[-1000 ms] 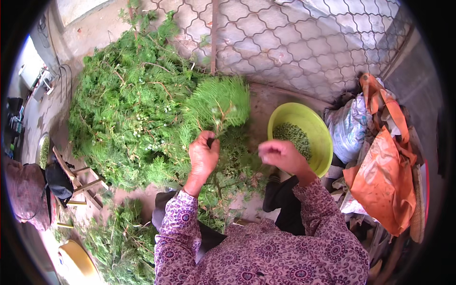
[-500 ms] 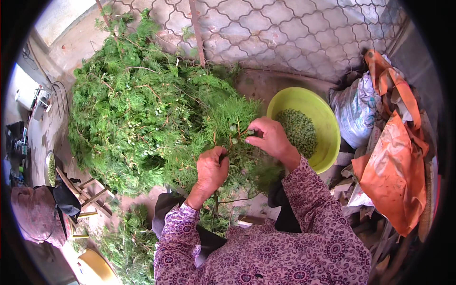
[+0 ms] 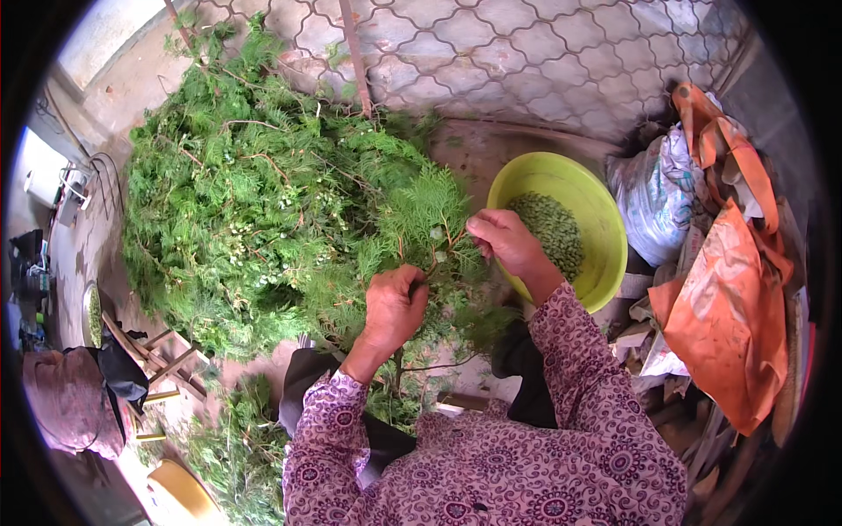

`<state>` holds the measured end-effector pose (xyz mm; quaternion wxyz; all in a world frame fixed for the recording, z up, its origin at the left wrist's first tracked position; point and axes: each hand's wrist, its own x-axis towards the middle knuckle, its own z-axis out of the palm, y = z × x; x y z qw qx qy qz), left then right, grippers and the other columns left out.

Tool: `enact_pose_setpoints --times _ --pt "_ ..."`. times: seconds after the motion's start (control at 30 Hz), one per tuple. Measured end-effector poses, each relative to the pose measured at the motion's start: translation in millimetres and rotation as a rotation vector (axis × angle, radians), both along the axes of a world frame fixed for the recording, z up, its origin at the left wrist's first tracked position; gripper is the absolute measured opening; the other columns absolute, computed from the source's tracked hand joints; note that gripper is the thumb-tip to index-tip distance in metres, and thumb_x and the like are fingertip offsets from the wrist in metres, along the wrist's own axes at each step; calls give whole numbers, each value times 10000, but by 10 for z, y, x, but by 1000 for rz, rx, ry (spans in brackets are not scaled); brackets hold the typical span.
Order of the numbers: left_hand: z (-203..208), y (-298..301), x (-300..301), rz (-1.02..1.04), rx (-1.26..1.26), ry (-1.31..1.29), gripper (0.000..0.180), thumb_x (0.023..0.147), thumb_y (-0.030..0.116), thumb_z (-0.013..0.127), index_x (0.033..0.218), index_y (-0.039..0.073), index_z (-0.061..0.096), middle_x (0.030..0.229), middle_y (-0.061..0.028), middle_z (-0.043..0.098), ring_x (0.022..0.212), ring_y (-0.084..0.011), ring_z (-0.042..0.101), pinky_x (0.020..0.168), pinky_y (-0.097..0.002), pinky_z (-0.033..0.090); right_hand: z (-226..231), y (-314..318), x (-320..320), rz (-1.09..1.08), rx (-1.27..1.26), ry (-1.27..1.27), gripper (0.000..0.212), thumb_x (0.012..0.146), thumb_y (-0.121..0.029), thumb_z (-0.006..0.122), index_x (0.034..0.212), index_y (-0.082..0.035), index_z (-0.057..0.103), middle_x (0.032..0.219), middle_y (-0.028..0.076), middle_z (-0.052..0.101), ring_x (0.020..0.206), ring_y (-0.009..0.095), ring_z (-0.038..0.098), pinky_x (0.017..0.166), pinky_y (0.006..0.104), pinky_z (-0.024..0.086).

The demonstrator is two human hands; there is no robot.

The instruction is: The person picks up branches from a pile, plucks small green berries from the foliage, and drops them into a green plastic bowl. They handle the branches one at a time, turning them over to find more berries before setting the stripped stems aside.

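Note:
My left hand (image 3: 395, 307) is closed around the stem of a leafy evergreen branch (image 3: 430, 206), in front of my lap. Small round green cones (image 3: 437, 234) sit on its reddish twigs, between my two hands. My right hand (image 3: 511, 244) is pinched, thumb against fingers, at the right tip of these twigs; what lies between the fingertips is hidden. Just behind that hand stands a yellow-green basin (image 3: 610, 263), partly filled with small green cones (image 3: 551, 230).
A large heap of cut evergreen branches (image 3: 254, 202) covers the left and middle floor. A wire mesh (image 3: 517, 61) stands at the back. On the right are a white sack (image 3: 653, 197) and an orange bag (image 3: 728, 324). A wooden stool (image 3: 171, 359) and yellow container (image 3: 184, 491) are at left.
My right hand has moved slightly right and up, and its parted thumb and fingers have closed together. The left hand stays on the branch, almost unmoved.

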<state>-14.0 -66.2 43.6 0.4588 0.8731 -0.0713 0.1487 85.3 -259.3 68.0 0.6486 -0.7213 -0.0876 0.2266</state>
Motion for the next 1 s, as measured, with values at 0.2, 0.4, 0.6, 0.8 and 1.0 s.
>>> enact_pose_setpoints --times 0.2,0.4,0.6,0.8,1.0 --pt "-66 84 -56 46 106 -34 79 665 12 590 720 44 542 657 -112 587 597 -276 581 536 -346 454 -112 -405 344 208 945 348 139 867 -182 457 850 -66 532 681 19 516 545 80 447 471 199 357" --pt "-164 132 -74 119 154 45 90 663 58 591 737 85 547 637 -94 565 606 -285 552 637 -386 414 123 62 -27 118 723 405 104 791 -59 545 894 -46 540 807 99 582 644 121 546 513 190 453" --pt "-109 51 -41 92 221 17 90 661 65 588 730 87 536 622 -94 547 605 -286 539 623 -393 400 -78 364 -321 113 -282 -565 224 718 -118 662 843 -10 510 648 27 530 583 109 506 495 242 410" --pt "-78 33 -26 72 236 -50 101 649 37 599 721 72 535 649 -106 568 594 -299 545 568 -394 420 -167 394 -258 141 -308 -710 202 723 -133 671 786 -6 527 642 23 523 567 106 489 503 253 396" --pt "-87 80 -35 63 203 -45 107 650 36 600 730 71 540 657 -99 571 604 -289 545 581 -383 421 27 38 -46 287 297 232 92 823 -146 528 783 -64 542 665 6 511 507 84 426 421 210 343"
